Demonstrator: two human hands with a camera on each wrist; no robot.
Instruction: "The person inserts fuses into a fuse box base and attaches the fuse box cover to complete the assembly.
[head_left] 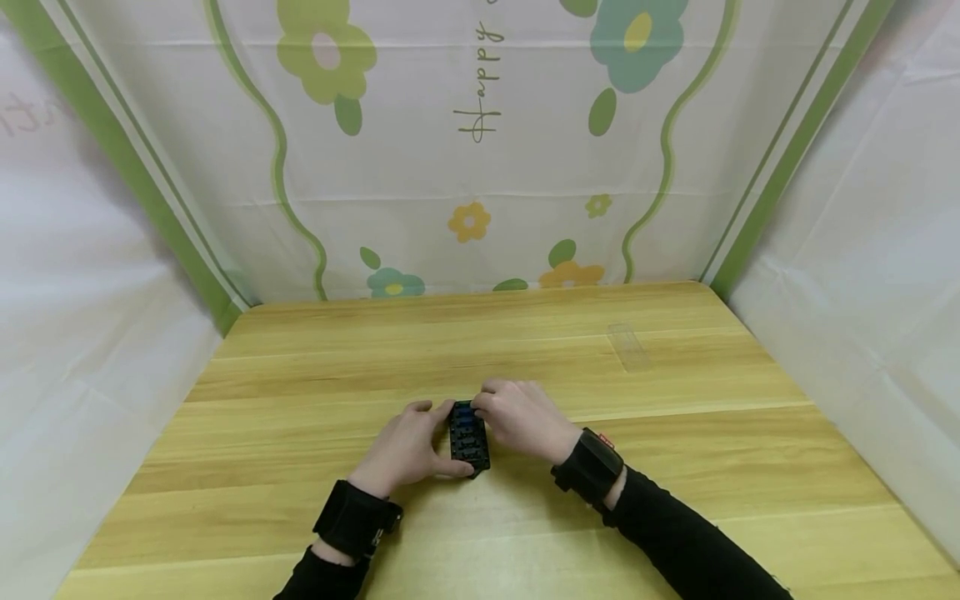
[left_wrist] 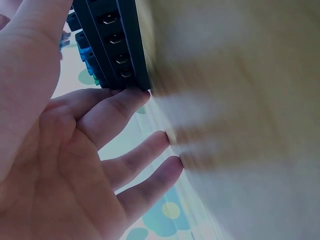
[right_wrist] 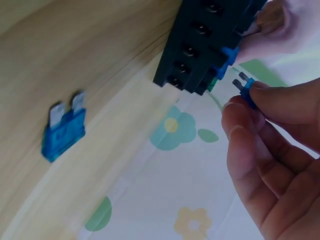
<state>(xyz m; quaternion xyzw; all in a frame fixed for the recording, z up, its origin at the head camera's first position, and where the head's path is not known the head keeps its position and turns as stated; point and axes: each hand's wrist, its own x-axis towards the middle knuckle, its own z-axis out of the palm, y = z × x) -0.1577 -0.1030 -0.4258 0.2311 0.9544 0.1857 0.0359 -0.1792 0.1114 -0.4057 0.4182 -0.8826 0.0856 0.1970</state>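
A black fuse block [head_left: 470, 443] with a row of slots stands on the wooden table. My left hand [head_left: 400, 450] grips it by its two ends, thumb at the near end and index finger at the far end. In the left wrist view, the other fingertips of the left hand [left_wrist: 75, 150] touch the table. Between thumb and fingers, my right hand [right_wrist: 285, 145] pinches a blue blade fuse [right_wrist: 246, 93], its two prongs pointing at the block, apart from it. Blue and green pieces show on the block's far end. Another blue blade fuse [right_wrist: 65, 132] lies on the table.
Toward the back right of the table [head_left: 315, 467] lies a clear, flat plastic piece [head_left: 628, 347]. A white cloth with printed flowers [head_left: 469, 222] hangs behind the table, and plain white cloth [head_left: 847, 250] flanks it on both sides.
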